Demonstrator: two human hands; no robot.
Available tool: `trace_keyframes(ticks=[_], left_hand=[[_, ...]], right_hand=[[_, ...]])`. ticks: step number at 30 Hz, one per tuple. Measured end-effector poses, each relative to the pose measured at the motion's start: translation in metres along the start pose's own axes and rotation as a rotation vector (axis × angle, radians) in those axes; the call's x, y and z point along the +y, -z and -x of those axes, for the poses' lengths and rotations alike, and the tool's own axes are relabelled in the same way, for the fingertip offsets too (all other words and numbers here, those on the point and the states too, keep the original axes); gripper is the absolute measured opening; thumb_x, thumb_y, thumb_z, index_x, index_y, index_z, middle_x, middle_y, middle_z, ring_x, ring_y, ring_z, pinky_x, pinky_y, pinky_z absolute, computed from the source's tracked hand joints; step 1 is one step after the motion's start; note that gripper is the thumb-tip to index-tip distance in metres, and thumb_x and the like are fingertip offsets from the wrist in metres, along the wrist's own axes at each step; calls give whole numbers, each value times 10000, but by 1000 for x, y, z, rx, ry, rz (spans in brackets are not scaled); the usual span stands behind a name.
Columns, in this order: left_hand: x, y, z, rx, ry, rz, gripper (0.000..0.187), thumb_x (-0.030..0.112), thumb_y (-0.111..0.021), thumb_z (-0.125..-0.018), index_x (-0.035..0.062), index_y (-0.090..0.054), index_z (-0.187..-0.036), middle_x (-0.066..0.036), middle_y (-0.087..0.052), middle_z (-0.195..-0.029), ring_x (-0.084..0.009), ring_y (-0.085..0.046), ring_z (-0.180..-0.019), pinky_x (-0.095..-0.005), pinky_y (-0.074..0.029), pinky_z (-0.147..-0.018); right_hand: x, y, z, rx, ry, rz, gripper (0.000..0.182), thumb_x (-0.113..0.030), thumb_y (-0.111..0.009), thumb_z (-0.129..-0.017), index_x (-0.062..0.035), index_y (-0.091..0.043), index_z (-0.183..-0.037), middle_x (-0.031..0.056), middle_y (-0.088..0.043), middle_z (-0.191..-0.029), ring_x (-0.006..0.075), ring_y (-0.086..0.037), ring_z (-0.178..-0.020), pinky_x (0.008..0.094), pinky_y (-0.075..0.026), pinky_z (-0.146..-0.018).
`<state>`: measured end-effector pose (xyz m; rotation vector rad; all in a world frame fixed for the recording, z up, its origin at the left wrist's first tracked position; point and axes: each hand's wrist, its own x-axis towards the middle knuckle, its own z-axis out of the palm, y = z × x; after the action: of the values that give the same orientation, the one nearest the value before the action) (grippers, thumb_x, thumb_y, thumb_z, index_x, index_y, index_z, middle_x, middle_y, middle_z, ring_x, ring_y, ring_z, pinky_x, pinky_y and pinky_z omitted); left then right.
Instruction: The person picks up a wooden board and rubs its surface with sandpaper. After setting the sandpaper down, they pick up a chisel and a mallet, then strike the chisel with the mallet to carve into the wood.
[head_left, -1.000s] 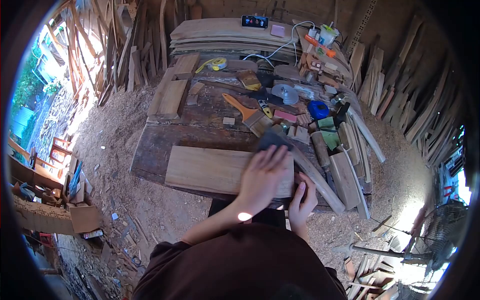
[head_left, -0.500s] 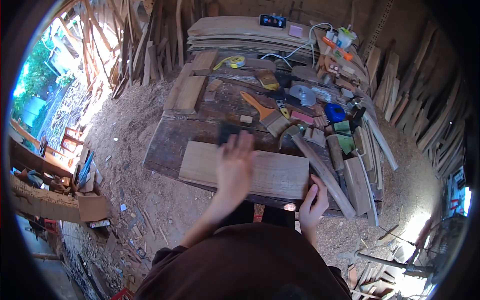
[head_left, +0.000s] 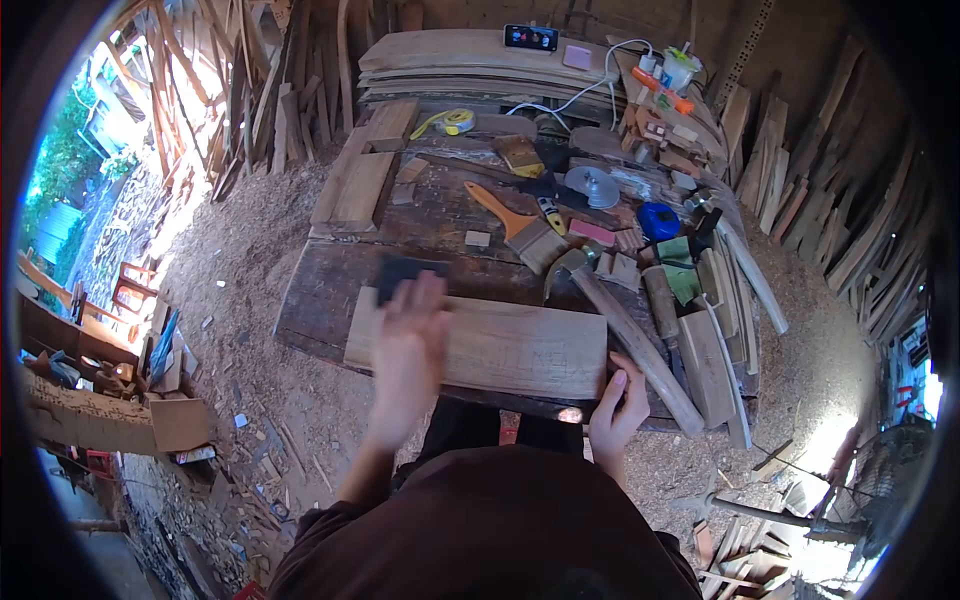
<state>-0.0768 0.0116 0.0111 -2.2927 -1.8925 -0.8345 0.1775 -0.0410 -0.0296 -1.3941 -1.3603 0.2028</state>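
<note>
A pale wooden board (head_left: 520,345) lies flat along the near edge of the dark workbench (head_left: 320,285). Over the board's left part is my left hand (head_left: 410,330), somewhat blurred, with a dark sheet (head_left: 405,272) under its fingertips that reaches past the board's far edge. My right hand (head_left: 620,405) is at the board's right end, fingers curled, with the fingertips against the corner. A hammer (head_left: 635,345) lies just right of the board, its head toward the middle of the bench.
Beyond the board lie an orange-handled brush (head_left: 515,225), a yellow tape measure (head_left: 455,122), a metal disc (head_left: 592,187) and a blue tape measure (head_left: 658,221). Wood strips (head_left: 730,290) crowd the right side. A phone (head_left: 531,38) stands on stacked planks (head_left: 430,50) at the back.
My left hand and the dark sheet have moved left along the board. My right hand stays at the board's right end. The whole view has shifted slightly.
</note>
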Motion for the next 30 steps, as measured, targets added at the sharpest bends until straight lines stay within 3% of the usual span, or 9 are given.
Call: trace_keyframes(ticks=[4, 8, 10, 14, 17, 19, 25, 26, 30], left_hand=[[-41, 10, 8, 129, 188, -197, 369, 177, -486, -993, 9, -573, -1311, -147, -556, -1389, -374, -480, -1304, -492, -344, -1061], [19, -16, -5, -44, -28, -8, 380, 188, -493, -985, 27, -574, -1319, -134, -527, -1424, -348, -456, -1336, -470, -328, -1082], [69, -34, -12, -116, -198, 20, 404, 201, -510, -971, 36, -561, -1336, -116, -504, -1449, -333, -425, -1363, -446, -301, -1105], [133, -73, -14, -112, -369, 294, 451, 202, -530, -953, 40, -522, -1374, -110, -481, -1469, -305, -396, -1389, -432, -277, -1127], [130, -64, -17, -83, -438, 374, 424, 214, -537, -949, 26, -559, -1329, -119, -513, -1436, -282, -431, -1366, -413, -289, -1123], [107, -50, -13, -198, -383, 409, 459, 199, -527, -960, 58, -508, -1396, -98, -479, -1473, -277, -402, -1393, -436, -280, -1131], [-16, 3, 1, -4, 21, 78, 370, 185, -497, -985, 34, -583, -1312, -136, -541, -1408, -324, -465, -1334, -461, -331, -1087], [-33, 10, 4, 46, 105, -21, 372, 185, -489, -990, 32, -578, -1317, -136, -536, -1414, -331, -465, -1332, -472, -331, -1083], [-25, 8, 6, 29, 160, -110, 377, 184, -477, -993, 38, -571, -1327, -136, -519, -1430, -339, -449, -1342, -479, -343, -1067]], right_hand=[[1, -1, -1, 5, 21, -8, 256, -101, -446, -1015, 42, -630, -1121, 175, -681, -1043, 249, -660, -925, 326, -493, -824], [-3, 0, -2, 4, 25, 19, 252, -101, -446, -1015, 39, -630, -1116, 171, -679, -1032, 249, -659, -914, 326, -495, -820], [-6, 3, -2, -35, -16, 15, 231, -82, -466, -1000, 41, -618, -1124, 205, -663, -1062, 321, -658, -974, 366, -493, -879], [-3, 4, 4, -40, -203, 24, 232, -109, -457, -1016, 22, -625, -1108, 178, -674, -998, 280, -672, -906, 344, -506, -829], [5, 2, 3, 42, -121, -62, 231, -119, -457, -1020, 21, -626, -1094, 175, -673, -958, 266, -673, -868, 336, -508, -803], [2, 1, 2, 20, -89, -32, 227, -112, -461, -1015, 23, -625, -1096, 182, -668, -970, 281, -669, -882, 345, -504, -813], [-2, -1, -1, -24, -17, 3, 230, -59, -455, -987, 51, -627, -1094, 210, -661, -1010, 337, -654, -922, 377, -492, -843], [-2, -2, -1, -10, -11, 19, 280, -127, -432, -1024, 47, -638, -1100, 172, -679, -1013, 252, -651, -914, 337, -488, -845], [-6, -3, -3, -2, 3, 42, 288, -135, -429, -1026, 49, -637, -1103, 183, -677, -1030, 271, -645, -946, 350, -479, -872]])
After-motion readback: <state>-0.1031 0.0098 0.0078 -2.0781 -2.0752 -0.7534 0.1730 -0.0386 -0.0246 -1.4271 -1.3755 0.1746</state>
